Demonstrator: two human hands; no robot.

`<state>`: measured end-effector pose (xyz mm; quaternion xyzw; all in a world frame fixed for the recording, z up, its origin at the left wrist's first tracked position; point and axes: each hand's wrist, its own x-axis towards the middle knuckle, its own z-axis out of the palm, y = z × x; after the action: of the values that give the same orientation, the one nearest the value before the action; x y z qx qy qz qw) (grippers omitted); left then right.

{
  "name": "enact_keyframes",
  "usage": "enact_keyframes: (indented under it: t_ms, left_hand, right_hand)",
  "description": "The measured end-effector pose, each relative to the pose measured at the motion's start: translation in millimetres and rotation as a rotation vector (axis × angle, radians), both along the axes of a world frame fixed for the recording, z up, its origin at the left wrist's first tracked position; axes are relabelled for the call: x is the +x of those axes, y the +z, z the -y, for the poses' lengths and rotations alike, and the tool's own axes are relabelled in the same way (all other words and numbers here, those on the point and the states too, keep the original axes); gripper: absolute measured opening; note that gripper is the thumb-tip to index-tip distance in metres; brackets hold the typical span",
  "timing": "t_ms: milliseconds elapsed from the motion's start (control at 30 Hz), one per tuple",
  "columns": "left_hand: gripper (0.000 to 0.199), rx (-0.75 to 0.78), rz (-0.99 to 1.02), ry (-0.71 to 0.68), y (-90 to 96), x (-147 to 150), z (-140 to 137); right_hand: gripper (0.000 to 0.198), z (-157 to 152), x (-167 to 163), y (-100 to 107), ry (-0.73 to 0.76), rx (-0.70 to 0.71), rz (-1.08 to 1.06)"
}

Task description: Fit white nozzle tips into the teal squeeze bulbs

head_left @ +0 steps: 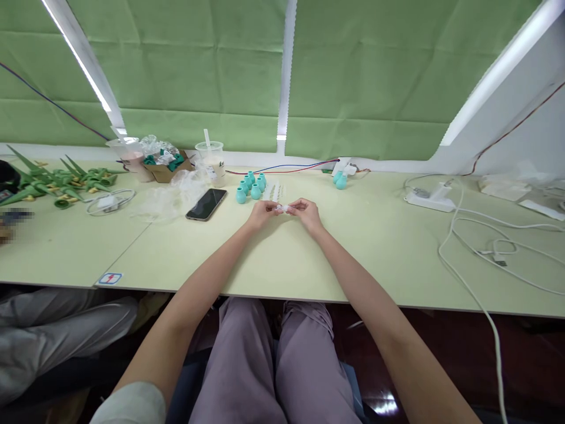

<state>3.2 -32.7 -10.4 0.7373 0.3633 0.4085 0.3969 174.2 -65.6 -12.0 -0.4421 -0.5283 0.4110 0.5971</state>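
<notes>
Both my hands meet over the middle of the table, fingertips pinched on a small whitish piece point(282, 208). My left hand point(265, 212) grips its left side and my right hand point(305, 213) its right side; the piece is too small to name. Just beyond my hands lie thin white strips point(277, 192) with small marks along them. Left of these, several small turquoise vase-shaped pieces point(255, 191) stand in a cluster. A couple more turquoise pieces point(340, 181) stand farther back on the right.
A phone point(206, 204) lies left of my hands, beside crumpled clear plastic point(165, 197). Behind are a drink cup point(210, 165) with a straw and a cardboard box point(166, 172). Green plant-like pieces point(62, 182) lie far left. A power strip point(430, 199) and white cables point(468, 238) occupy the right.
</notes>
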Motion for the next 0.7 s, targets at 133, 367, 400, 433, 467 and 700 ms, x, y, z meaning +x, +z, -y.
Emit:
enact_keyframes:
  t_ms: [133, 367, 400, 433, 467, 700]
  left_hand:
    - [0.039, 0.009, 0.001, 0.0, 2.8, 1, 3]
    - [0.035, 0.077, -0.078, 0.002, 7.7, 4, 12]
    - [0.034, 0.089, -0.094, 0.003, 8.0, 4, 13]
    - [0.034, 0.101, -0.111, 0.003, 8.3, 5, 14]
    - [0.033, 0.11, -0.128, 0.005, 8.5, 5, 15]
    - [0.029, 0.172, -0.222, 0.08, 11.2, 9, 22]
  right_hand:
    - [0.039, 2, 1, 4, 0.003, 0.016, 0.039]
    - [0.036, 5, 10, 13, 0.105, 0.019, 0.09]
    - [0.034, 6, 13, 14, 0.123, 0.017, 0.109]
    - [0.033, 6, 15, 14, 0.141, 0.017, 0.129]
    - [0.031, 6, 16, 14, 0.157, 0.021, 0.149]
    - [0.022, 5, 21, 13, 0.174, 0.063, 0.221]
